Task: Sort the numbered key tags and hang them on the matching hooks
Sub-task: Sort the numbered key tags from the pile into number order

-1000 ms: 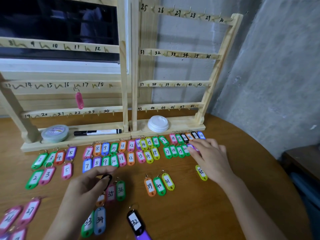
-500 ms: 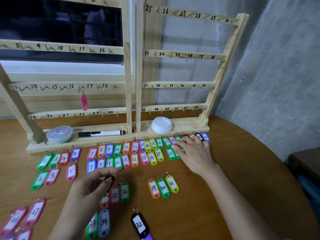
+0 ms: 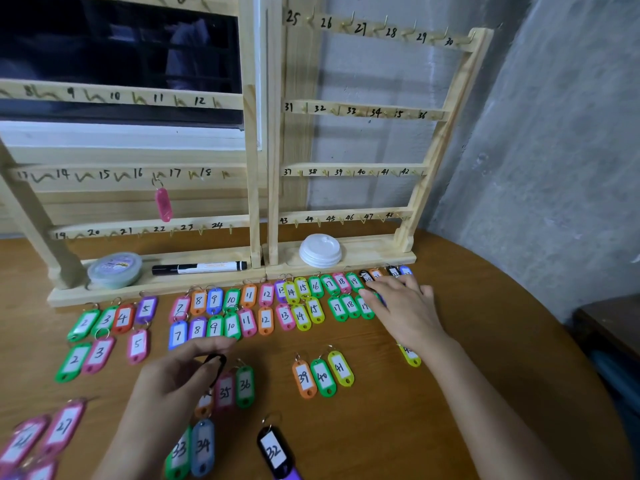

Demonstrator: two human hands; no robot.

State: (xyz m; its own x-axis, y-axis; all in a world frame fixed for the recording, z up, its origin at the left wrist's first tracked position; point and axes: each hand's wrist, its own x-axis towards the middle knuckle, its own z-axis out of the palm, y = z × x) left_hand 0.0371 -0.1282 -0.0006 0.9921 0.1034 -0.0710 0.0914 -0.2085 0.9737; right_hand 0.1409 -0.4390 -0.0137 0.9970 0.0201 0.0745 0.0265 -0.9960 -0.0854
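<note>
1. The round wooden worktop [image 3: 450, 393] curves away on the right. I see bare wood between the tags 39, 40 and 41 [image 3: 322, 375] and that edge.
2. Two wooden racks stand at the back with their bases side by side. These are the left rack [image 3: 249, 133] and the right rack [image 3: 446, 133], and their hooks are numbered by hand.
3. The key tags [image 3: 249, 310] lie in two rows just in front of the rack bases, with looser groups nearer me. One pink tag [image 3: 163, 204] hangs on the left rack between 16 and 17.
4. The left hand [image 3: 173, 379] pinches a black key tag [image 3: 216, 367] above tags 35 and 36. I cannot read its number.
5. The right hand [image 3: 405, 306] lies with its fingers straight and spread over the right end of the rows. It touches the tags there and grips nothing.
6. The right hand hides several tags, and its forearm covers part of a yellow tag [image 3: 410, 355]. The pink tags at the lower left are cut off, as is the left rack's top.
7. A marker [image 3: 199, 267] and a round tub [image 3: 115, 269] sit on the left rack's base. A white lid [image 3: 320, 250] sits on the right rack's base.
8. A grey concrete wall [image 3: 554, 168] stands behind the racks on the right, and a dark window [image 3: 121, 57] is behind them on the left.
</note>
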